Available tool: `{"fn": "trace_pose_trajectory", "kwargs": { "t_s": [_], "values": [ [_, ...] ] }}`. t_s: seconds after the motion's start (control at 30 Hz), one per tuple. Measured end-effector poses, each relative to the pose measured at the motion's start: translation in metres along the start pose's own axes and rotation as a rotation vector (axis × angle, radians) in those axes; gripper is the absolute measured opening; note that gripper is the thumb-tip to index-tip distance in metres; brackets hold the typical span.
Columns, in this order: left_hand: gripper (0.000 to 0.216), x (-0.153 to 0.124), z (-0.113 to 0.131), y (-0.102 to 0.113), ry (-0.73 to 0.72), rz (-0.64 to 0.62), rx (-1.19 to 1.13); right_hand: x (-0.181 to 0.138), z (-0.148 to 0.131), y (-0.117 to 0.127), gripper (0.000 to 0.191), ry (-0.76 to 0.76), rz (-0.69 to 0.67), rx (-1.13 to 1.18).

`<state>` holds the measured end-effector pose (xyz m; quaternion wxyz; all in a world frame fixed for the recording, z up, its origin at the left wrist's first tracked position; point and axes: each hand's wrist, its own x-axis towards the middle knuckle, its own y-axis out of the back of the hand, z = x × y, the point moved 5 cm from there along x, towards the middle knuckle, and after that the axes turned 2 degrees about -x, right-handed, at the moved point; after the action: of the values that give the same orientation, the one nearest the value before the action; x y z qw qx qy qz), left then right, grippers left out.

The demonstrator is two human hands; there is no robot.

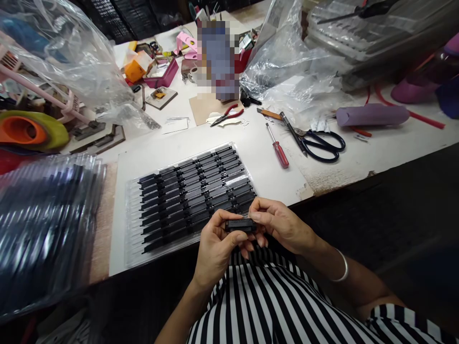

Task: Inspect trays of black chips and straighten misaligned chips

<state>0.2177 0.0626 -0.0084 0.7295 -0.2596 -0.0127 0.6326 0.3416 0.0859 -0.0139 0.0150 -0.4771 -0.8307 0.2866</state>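
Observation:
Between my two hands, close to my body and just off the table's front edge, is a small black ribbed plastic connector point(240, 225). The thumb and fingers of my left hand point(218, 239) close round its left end. My right hand point(279, 222) pinches its right end, thumb and index finger together at the top corner. Left of my hands lies a clear plastic tray point(134, 255) with rows of similar black connectors point(193, 191). My fingers hide part of the held connector's ends and underside.
A stack of clear trays with black parts point(53, 229) stands at the left. Beyond the tray lie red-handled pliers point(227, 116), a red screwdriver point(278, 147), a cutter knife point(294, 133) and dark scissors point(324, 145). Plastic bags point(287, 67) and a purple cylinder point(373, 115) lie further back.

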Motion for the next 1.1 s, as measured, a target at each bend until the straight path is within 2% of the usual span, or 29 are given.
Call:
{"fn": "trace_pose_trajectory", "kwargs": {
  "t_s": [0.07,0.13,0.23,0.33,0.4,0.53,0.63,0.83,1.0,1.1],
  "values": [
    [0.023,-0.002,0.004,0.002,-0.078,0.051,0.133,-0.002,-0.005,0.0,0.022,0.046,0.004,-0.105],
    [0.021,-0.005,0.012,0.005,-0.214,0.102,0.325,-0.004,-0.017,0.001,0.017,0.149,0.02,-0.315],
    [0.039,-0.013,0.029,0.012,-0.448,0.143,0.604,-0.001,-0.044,0.006,0.01,0.436,0.119,-0.725],
    [0.043,-0.023,0.048,0.033,-0.576,0.217,0.793,0.014,-0.067,0.016,0.009,0.71,0.226,-1.04],
    [0.034,-0.033,0.062,0.053,-0.622,0.324,0.885,0.03,-0.073,0.025,0.011,0.793,0.22,-1.169],
    [0.025,-0.056,0.083,0.096,-0.654,0.577,0.975,0.055,-0.07,0.034,0.013,0.819,0.077,-1.298],
    [0.024,-0.068,0.088,0.121,-0.634,0.688,1.052,0.06,-0.067,0.035,0.013,0.822,0.034,-1.358],
    [0.02,-0.068,0.09,0.142,-0.692,0.675,1.219,0.061,-0.06,0.034,0.011,0.78,0.094,-1.441],
    [0.02,-0.064,0.092,0.147,-0.728,0.673,1.256,0.061,-0.056,0.033,0.011,0.721,0.157,-1.421],
    [0.021,-0.062,0.09,0.154,-0.701,0.703,1.235,0.059,-0.056,0.03,0.012,0.712,0.188,-1.419]
  ]
}}
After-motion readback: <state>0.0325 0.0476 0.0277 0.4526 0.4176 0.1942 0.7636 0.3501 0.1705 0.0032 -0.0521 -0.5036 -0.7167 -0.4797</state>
